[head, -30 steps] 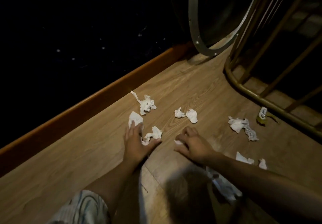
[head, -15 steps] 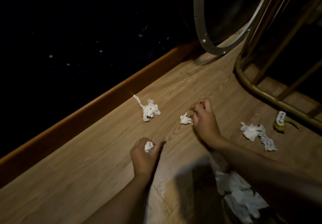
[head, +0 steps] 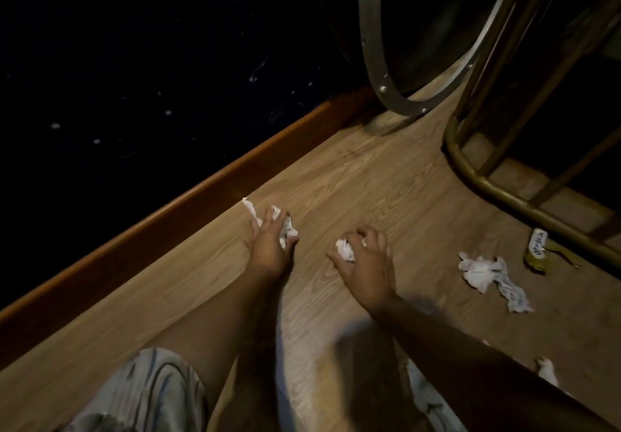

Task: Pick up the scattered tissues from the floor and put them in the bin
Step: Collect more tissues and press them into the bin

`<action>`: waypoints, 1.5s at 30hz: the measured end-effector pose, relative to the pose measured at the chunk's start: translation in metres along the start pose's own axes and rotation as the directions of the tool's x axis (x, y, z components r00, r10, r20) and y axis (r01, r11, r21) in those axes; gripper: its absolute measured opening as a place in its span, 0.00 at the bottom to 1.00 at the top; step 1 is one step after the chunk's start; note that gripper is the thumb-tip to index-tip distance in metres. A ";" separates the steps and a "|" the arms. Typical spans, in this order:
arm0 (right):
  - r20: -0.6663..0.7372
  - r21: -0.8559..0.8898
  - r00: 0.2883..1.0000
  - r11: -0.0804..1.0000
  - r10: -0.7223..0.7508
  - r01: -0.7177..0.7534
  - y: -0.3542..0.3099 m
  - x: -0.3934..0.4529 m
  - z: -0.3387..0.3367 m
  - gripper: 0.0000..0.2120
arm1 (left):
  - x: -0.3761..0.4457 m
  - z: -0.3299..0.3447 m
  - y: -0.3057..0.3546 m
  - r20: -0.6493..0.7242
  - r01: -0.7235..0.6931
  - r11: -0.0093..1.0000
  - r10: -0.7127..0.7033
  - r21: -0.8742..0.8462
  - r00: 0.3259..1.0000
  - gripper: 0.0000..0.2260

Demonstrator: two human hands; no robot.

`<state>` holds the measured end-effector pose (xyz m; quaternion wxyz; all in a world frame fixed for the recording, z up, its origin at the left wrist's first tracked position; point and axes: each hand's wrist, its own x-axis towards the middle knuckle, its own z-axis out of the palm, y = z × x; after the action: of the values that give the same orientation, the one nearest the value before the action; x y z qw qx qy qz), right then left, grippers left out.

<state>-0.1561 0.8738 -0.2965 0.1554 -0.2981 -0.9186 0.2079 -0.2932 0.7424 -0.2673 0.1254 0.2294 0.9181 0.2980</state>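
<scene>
My left hand [head: 268, 246] lies over a crumpled white tissue [head: 287, 228] on the wooden floor near the skirting, its fingers closing round the wad while a thin tail of the tissue sticks out to the upper left. My right hand [head: 364, 260] is curled round small white tissue balls [head: 346, 250] held in its palm just above the floor. A larger twisted tissue [head: 487, 277] lies loose on the floor to the right. One more small tissue scrap [head: 546, 369] shows beside my right forearm. No bin is clearly in view.
A wooden skirting board [head: 201, 193] runs diagonally along a dark wall on the left. A round metal hoop [head: 396, 102] and a brass-coloured metal frame [head: 487, 189] stand at the upper right. A small yellow wrapper [head: 537, 246] lies by the frame. A pale bag [head: 433, 401] sits under my right arm.
My left hand, holding a small tissue, has moved forward onto the long-tailed tissue by the skirting. My right hand has gathered the two small tissues in the middle and now holds them.
</scene>
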 end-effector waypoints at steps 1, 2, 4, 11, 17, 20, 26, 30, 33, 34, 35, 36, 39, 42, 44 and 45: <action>0.015 0.028 0.997 0.997 -0.071 0.071 0.000 -0.003 0.001 0.15 | -0.002 0.002 -0.006 0.016 -0.029 0.999 0.029 0.021 0.999 0.24; 0.027 0.048 0.990 0.989 -0.141 0.139 0.001 -0.007 0.000 0.11 | -0.008 0.003 -0.012 0.007 -0.061 0.998 0.061 0.009 0.998 0.21; 0.065 0.071 0.968 0.969 -0.242 0.238 0.003 -0.016 -0.005 0.06 | -0.028 0.002 -0.020 -0.054 -0.093 0.993 0.089 -0.072 0.995 0.15; 0.054 0.195 0.983 0.967 -0.176 0.163 0.027 -0.036 -0.041 0.06 | -0.092 0.015 0.008 -0.193 -0.034 0.946 -0.031 -0.323 0.981 0.16; -0.102 0.221 0.995 0.975 -0.013 0.035 0.071 -0.050 -0.092 0.07 | -0.118 0.043 0.078 -0.205 -0.121 0.863 0.021 -0.491 0.979 0.14; -0.180 0.219 0.972 0.970 0.149 -0.108 0.099 -0.057 -0.114 0.11 | -0.126 0.059 0.112 -0.206 -0.218 0.851 0.132 -0.478 0.970 0.09; -0.267 0.402 0.857 0.859 0.440 -0.316 0.131 -0.077 -0.136 0.17 | -0.163 0.094 0.137 -0.081 -0.361 0.821 0.364 -0.442 0.928 0.06; -0.234 0.132 0.849 0.880 0.474 -0.456 0.149 -0.081 -0.123 0.25 | -0.193 0.113 0.130 0.077 -0.456 0.799 0.523 -0.393 0.849 0.07; -0.090 0.115 0.899 0.901 0.429 -0.418 0.154 -0.078 -0.113 0.39 | -0.210 0.123 0.122 0.152 -0.579 0.727 0.662 -0.370 0.734 0.19; -0.047 0.109 0.920 0.918 0.388 -0.382 0.155 -0.075 -0.111 0.42 | -0.215 0.126 0.116 0.170 -0.616 0.702 0.698 -0.358 0.696 0.24; -0.005 0.078 0.939 0.936 0.344 -0.343 0.155 -0.071 -0.109 0.45 | -0.220 0.130 0.110 0.180 -0.647 0.679 0.725 -0.347 0.665 0.29; 0.043 0.031 0.955 0.955 0.295 -0.296 0.154 -0.068 -0.107 0.47 | -0.225 0.132 0.105 0.207 -0.648 0.677 0.730 -0.349 0.651 0.34; 0.150 -0.059 0.983 0.993 0.106 -0.098 0.156 -0.070 -0.101 0.47 | -0.232 0.135 0.095 0.260 -0.638 0.693 0.719 -0.336 0.644 0.35; 0.058 -0.036 0.998 0.999 -0.006 0.008 0.162 -0.079 -0.096 0.37 | -0.235 0.135 0.094 0.220 -0.626 0.709 0.701 -0.325 0.679 0.20; -0.067 -0.039 0.996 0.998 -0.051 0.049 0.166 -0.082 -0.093 0.25 | -0.236 0.131 0.094 0.233 -0.578 0.750 0.654 -0.321 0.720 0.21; -0.113 -0.053 0.991 0.997 -0.068 0.062 0.167 -0.082 -0.093 0.18 | -0.236 0.130 0.092 0.211 -0.561 0.773 0.626 -0.296 0.751 0.22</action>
<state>0.0261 0.9736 -0.3085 0.2073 -0.2833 -0.9222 0.1625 -0.0103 0.7550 -0.2921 0.1843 0.5377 0.7290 0.3813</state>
